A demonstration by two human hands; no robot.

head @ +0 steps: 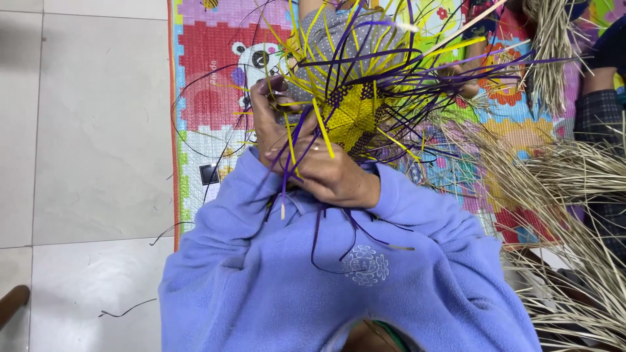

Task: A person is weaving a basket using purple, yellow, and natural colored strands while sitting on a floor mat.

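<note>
The fingers of the left hand (270,120) are being curled together around a few thin yellow and purple plastic weaving strips (291,146), which are being pinched against the edge of a half-woven yellow and purple plastic strip basket piece (355,114). The fingers of the right hand (332,173), one of them ringed, are being closed over the same strips just below the left fingers, with a yellow strip being crossed over the knuckles. The woven piece is being held just beyond both sets of fingertips, its loose strip ends being fanned outward in all directions. Below the fingers, lavender fleece sleeves (261,215) are being seen. Beyond the woven piece, a colourful cartoon-printed foam floor mat (208,98) is being shown on pale grey floor tiles (85,130). To the right of the fingers, bundles of dry tan straw-like fibre (561,189) are being spread.
</note>
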